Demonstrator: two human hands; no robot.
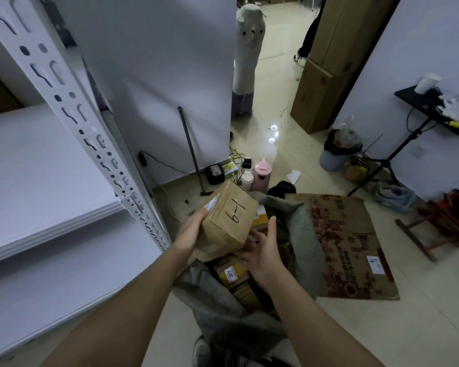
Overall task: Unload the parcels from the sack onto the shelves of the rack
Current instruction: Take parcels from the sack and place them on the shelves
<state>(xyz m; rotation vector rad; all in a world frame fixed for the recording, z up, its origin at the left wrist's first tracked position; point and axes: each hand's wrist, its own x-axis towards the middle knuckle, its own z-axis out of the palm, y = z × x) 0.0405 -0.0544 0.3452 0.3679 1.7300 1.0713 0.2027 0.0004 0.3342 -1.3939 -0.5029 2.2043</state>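
Fingers of the left hand [190, 233] curl round the left side of a brown parcel [227, 221] marked "6-1", holding it tilted above the open grey sack [298, 234]. Just right of it, the right hand [263, 250] hovers with fingers spread and loose, gripping nothing. More parcels [233, 274] lie in the sack below. At left stands the white rack [64, 144]. Beyond, flattened cardboard [347, 245] lies on the floor, then a pink bottle [261, 172].

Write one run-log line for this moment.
left hand: holds brown parcel | right hand: open beside it | sack: parcels remain | shelf: waiting
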